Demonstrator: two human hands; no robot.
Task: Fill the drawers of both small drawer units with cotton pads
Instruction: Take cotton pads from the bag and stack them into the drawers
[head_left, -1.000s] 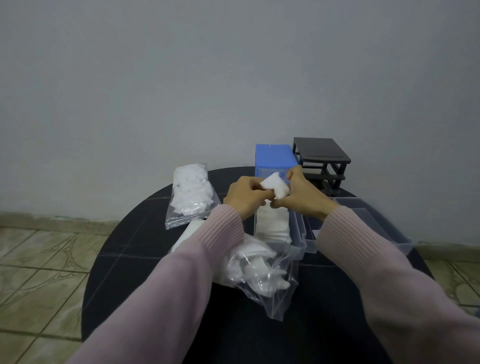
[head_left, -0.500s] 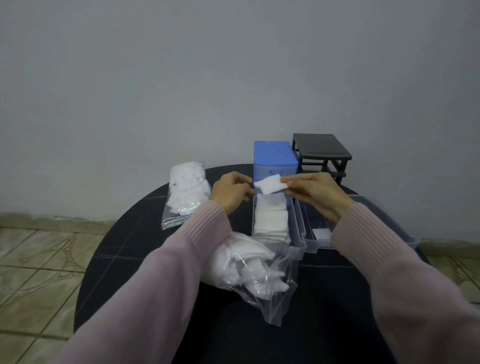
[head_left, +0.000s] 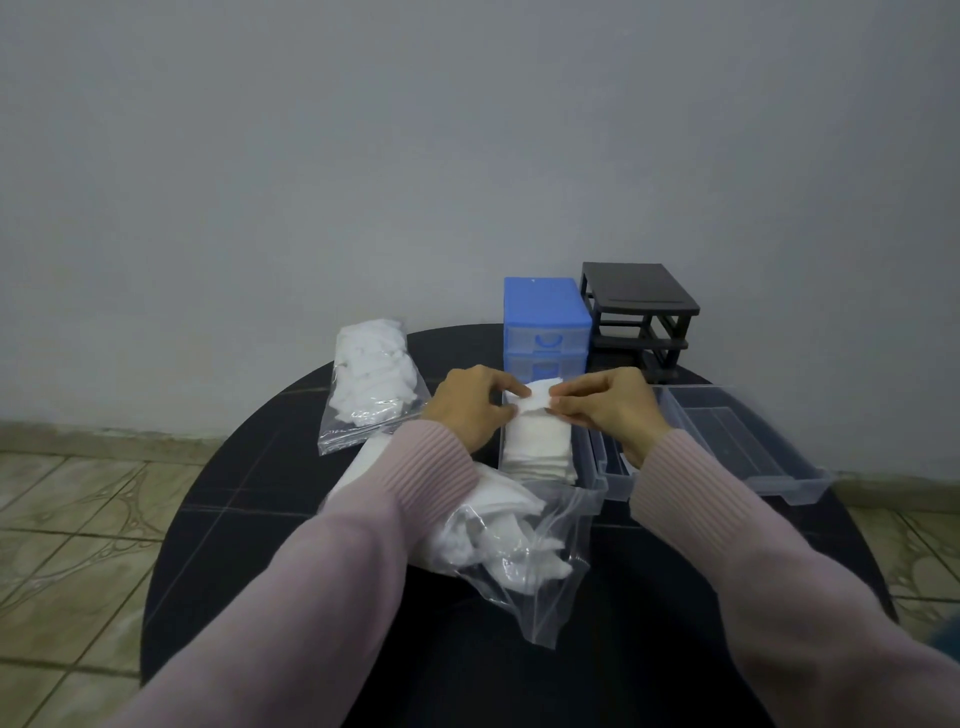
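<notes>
Both hands pinch one white cotton pad over a clear drawer that lies on the round black table and holds a row of white pads. My left hand has the pad's left edge, my right hand its right edge. Behind them stand the blue drawer unit, with two clear drawers in it, and the black drawer unit, whose slots look empty.
An open plastic bag of pads lies under my left forearm. A second bag of pads lies at the table's back left. Two more clear drawers lie to the right, near the table's edge. Tiled floor surrounds the table.
The pad, held bunched up between both hands, went to the right hand alone and flattened out. Now both hands pinch it again, lower over the drawer.
</notes>
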